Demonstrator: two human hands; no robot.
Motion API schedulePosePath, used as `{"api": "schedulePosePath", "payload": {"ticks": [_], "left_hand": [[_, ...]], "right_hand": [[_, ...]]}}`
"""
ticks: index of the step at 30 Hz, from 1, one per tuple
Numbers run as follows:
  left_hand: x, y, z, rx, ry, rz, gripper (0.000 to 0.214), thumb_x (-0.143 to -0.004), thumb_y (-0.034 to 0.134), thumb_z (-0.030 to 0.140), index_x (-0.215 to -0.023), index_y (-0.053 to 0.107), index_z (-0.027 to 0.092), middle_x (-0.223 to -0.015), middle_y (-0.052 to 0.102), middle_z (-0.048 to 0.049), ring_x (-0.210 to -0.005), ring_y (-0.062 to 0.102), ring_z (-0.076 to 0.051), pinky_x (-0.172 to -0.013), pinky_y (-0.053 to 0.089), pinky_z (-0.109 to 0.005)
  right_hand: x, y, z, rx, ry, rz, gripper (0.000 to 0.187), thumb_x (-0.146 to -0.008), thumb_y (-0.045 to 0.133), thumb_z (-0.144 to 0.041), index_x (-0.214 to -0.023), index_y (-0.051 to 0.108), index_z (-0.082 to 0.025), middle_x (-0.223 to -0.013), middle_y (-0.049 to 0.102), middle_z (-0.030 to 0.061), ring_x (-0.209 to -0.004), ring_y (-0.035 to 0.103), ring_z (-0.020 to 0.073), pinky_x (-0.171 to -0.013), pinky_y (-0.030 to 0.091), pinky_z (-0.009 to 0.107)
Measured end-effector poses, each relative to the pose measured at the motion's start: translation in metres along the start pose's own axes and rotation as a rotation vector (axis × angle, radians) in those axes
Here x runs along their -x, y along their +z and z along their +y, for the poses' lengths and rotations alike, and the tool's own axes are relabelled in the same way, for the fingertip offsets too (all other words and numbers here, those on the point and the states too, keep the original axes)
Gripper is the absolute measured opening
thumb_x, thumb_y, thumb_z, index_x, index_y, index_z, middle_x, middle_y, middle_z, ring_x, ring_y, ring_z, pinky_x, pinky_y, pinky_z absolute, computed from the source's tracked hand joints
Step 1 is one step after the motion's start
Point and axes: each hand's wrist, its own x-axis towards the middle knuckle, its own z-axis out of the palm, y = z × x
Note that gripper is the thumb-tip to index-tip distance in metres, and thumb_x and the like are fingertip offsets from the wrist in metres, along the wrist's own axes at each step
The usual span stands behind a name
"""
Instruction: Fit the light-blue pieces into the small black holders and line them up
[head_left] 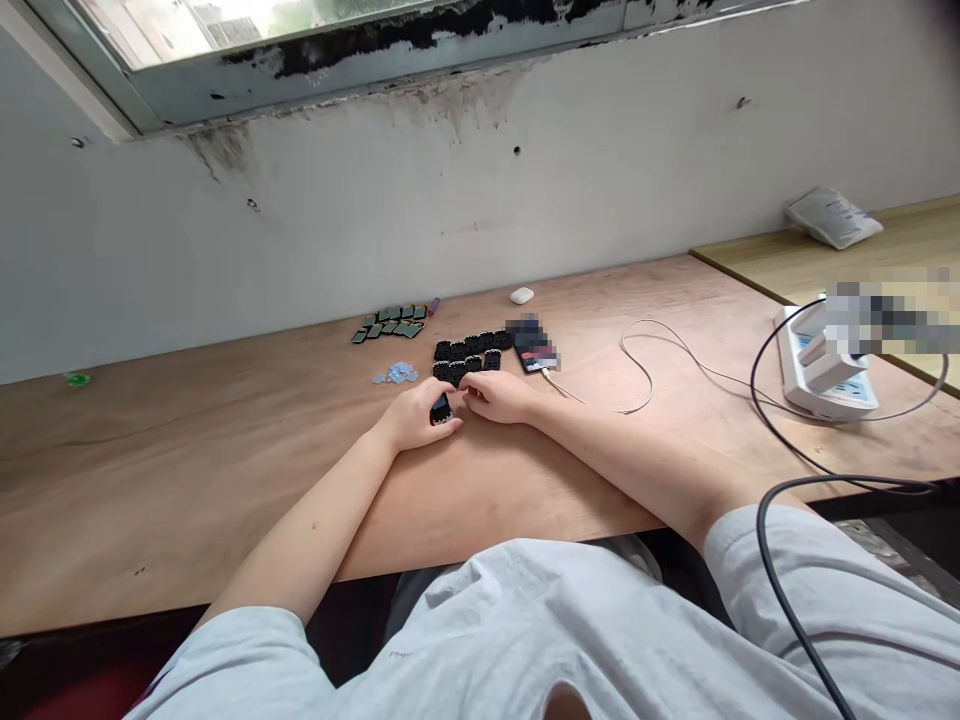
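Note:
My left hand point(420, 415) is closed around a small black device point(441, 410) with a dark bluish face, thumb and fingers at its edges. Close beside it on the right is my right hand point(495, 397), its fingers curled together near the device's upper end. Whatever the right fingertips hold, if anything, is too small to see. Just beyond both hands lie two rows of similar small black pieces point(472, 345). A small heap of pale blue film pieces point(397, 373) lies to the left of them. Farther back are two rows of small green-faced boards point(390, 325).
A phone point(534, 350) with a white cable lies right of the black pieces. A white earphone case point(522, 295) is behind it. On the right stand a white power strip point(825, 365) with plugs and a black cable point(761, 400). A green item point(78, 380) lies far left.

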Motion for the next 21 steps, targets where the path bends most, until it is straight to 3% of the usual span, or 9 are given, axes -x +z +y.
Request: {"api": "schedulePosePath", "payload": {"ticks": [4, 6, 10, 14, 17, 21], "left_hand": [[-0.005, 0.004, -0.022, 0.017, -0.211, 0.309, 0.074, -0.082, 0.077, 0.059, -0.139, 0.045, 0.024, -0.125, 0.064, -0.0106, -0.112, 0.065, -0.029, -0.098, 0.052, -0.043], [-0.008, 0.004, -0.034, -0.002, -0.302, 0.351, 0.071, -0.082, 0.078, 0.057, -0.136, 0.048, 0.023, -0.127, 0.063, -0.0115, -0.115, 0.063, -0.031, -0.100, 0.052, -0.045], [-0.011, 0.003, -0.047, -0.044, -0.370, 0.249, 0.052, -0.088, 0.071, 0.054, -0.127, 0.058, 0.023, -0.130, 0.061, -0.0121, -0.121, 0.061, -0.032, -0.102, 0.051, -0.046], [-0.014, 0.006, -0.052, -0.097, -0.296, 0.115, 0.044, -0.095, 0.059, 0.053, -0.125, 0.065, 0.022, -0.129, 0.064, -0.0120, -0.126, 0.057, -0.033, -0.110, 0.045, -0.051], [-0.015, 0.007, -0.054, -0.129, -0.274, 0.070, 0.048, -0.096, 0.059, 0.053, -0.132, 0.063, 0.021, -0.135, 0.064, -0.0128, -0.132, 0.052, -0.035, -0.115, 0.040, -0.053], [-0.014, 0.007, -0.055, -0.106, -0.316, 0.050, 0.060, -0.095, 0.061, 0.054, -0.144, 0.056, 0.022, -0.160, 0.046, -0.0157, -0.148, 0.040, -0.038, -0.121, 0.034, -0.058]], "right_hand": [[0.001, -0.002, -0.001, 0.013, -0.003, -0.006, 0.019, -0.096, 0.059, -0.021, -0.113, 0.068, -0.018, -0.099, 0.076, 0.0068, -0.088, 0.068, 0.0197, -0.070, 0.039, 0.026], [0.001, -0.002, -0.001, 0.018, -0.003, -0.015, 0.019, -0.097, 0.058, -0.021, -0.113, 0.068, -0.019, -0.099, 0.076, 0.0066, -0.086, 0.067, 0.0194, -0.069, 0.039, 0.026], [-0.001, 0.000, 0.000, 0.026, -0.003, -0.014, 0.018, -0.097, 0.058, -0.021, -0.111, 0.068, -0.019, -0.097, 0.075, 0.0062, -0.084, 0.067, 0.0189, -0.070, 0.040, 0.026], [-0.001, 0.003, 0.002, 0.020, -0.035, 0.011, 0.015, -0.097, 0.058, -0.019, -0.106, 0.069, -0.018, -0.097, 0.075, 0.0066, -0.084, 0.066, 0.0187, -0.072, 0.041, 0.026], [-0.001, 0.004, 0.003, 0.013, -0.054, 0.021, 0.012, -0.096, 0.059, -0.019, -0.103, 0.069, -0.018, -0.098, 0.075, 0.0069, -0.086, 0.066, 0.0189, -0.073, 0.041, 0.026], [0.000, 0.004, 0.004, 0.009, -0.073, 0.021, 0.012, -0.095, 0.059, -0.016, -0.102, 0.070, -0.018, -0.099, 0.074, 0.0070, -0.087, 0.066, 0.0191, -0.073, 0.042, 0.026]]}}
